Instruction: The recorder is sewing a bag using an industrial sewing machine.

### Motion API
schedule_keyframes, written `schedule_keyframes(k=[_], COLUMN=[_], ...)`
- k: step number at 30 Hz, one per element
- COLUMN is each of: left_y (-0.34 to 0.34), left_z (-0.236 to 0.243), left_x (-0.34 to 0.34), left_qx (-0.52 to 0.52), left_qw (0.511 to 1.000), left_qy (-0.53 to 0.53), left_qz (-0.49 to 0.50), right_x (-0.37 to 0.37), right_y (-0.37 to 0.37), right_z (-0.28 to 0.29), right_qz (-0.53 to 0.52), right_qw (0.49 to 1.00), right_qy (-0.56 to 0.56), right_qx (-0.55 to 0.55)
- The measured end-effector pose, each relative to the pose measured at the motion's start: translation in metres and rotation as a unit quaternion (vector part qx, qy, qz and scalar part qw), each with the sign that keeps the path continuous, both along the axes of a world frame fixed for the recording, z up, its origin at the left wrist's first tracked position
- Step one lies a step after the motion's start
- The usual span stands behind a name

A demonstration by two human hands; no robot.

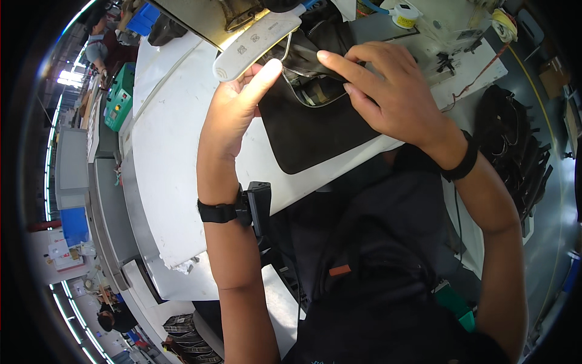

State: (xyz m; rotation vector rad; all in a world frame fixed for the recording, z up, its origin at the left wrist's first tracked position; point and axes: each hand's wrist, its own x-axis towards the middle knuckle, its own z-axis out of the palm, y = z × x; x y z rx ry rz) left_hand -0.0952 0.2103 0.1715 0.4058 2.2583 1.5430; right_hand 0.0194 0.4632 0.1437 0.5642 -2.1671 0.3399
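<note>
A dark bag or pouch [309,142] with an open zippered mouth lies at the far end of the white table. A metal zipper edges the opening, and a patterned lining shows inside it. My left hand [242,100] pinches the left rim of the opening, its thumb on top and its fingers partly hidden. On the right, my right hand [394,91] rests over the bag's upper side, index finger and thumb stretched apart toward the opening. Just above my left hand is a white elongated housing [257,48], which hides part of the bag and fingers.
The white worktable [176,151] spreads to the left. A machine [230,15] stands at the far side, near a small white bottle [405,15]. Dark bags [506,139] hang or lie on the right. A green box [121,97] and other people are at far left.
</note>
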Motion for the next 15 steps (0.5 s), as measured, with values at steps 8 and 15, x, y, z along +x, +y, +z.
schedule_keyframes(k=[8, 15], left_y=[-0.004, -0.001], left_z=[-0.017, -0.053], left_x=[0.028, 0.057], left_qx=[0.09, -0.041], left_qw=[0.994, 0.952], left_qy=[0.069, 0.293], left_qz=[-0.004, 0.078], right_x=[0.029, -0.021], right_y=[-0.039, -0.043], right_z=[-0.027, -0.065], right_qz=[0.066, -0.085], right_qw=[0.99, 0.993], right_qy=[-0.059, -0.056], right_qx=[-0.109, -0.05])
